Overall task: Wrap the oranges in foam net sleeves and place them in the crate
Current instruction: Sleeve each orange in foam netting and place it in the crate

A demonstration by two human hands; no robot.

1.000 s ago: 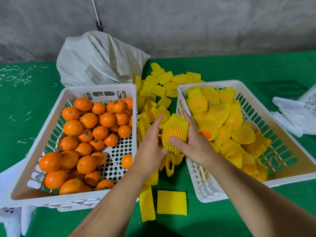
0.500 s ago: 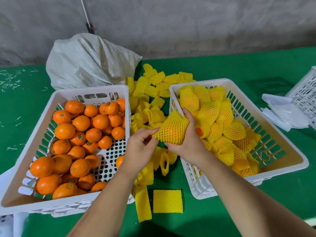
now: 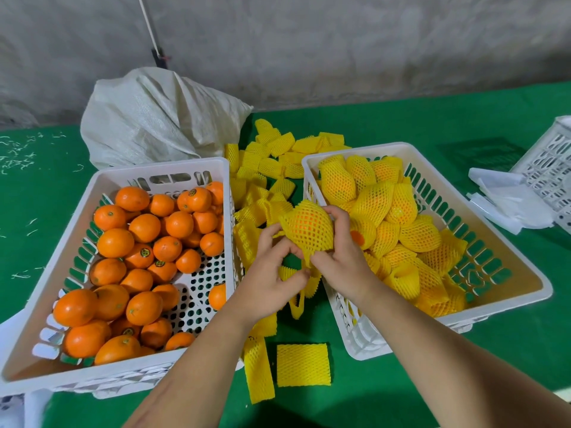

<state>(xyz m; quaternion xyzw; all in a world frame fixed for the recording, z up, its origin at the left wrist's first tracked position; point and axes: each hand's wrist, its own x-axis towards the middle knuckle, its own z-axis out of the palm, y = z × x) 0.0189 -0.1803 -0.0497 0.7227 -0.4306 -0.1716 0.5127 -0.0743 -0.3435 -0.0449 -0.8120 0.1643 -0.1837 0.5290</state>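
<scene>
An orange in a yellow foam net sleeve (image 3: 307, 228) is held between the two crates, above the green table. My right hand (image 3: 341, 257) grips the wrapped orange from the right and below. My left hand (image 3: 272, 273) pinches the sleeve's lower left edge. The left white crate (image 3: 40, 322) holds many bare oranges (image 3: 145, 227). The right white crate (image 3: 513, 251) holds several wrapped oranges (image 3: 374, 205).
Loose yellow foam sleeves (image 3: 272, 156) lie piled between and behind the crates; two flat ones (image 3: 302, 364) lie near the front. A white woven sack (image 3: 160, 118) sits behind the left crate. Another white crate (image 3: 553, 171) and white sheets (image 3: 506, 196) are at far right.
Both hands have worked the sleeve further over the orange. My left hand shifted from the orange's left side down to the sleeve's lower edge. The camera view tilted slightly.
</scene>
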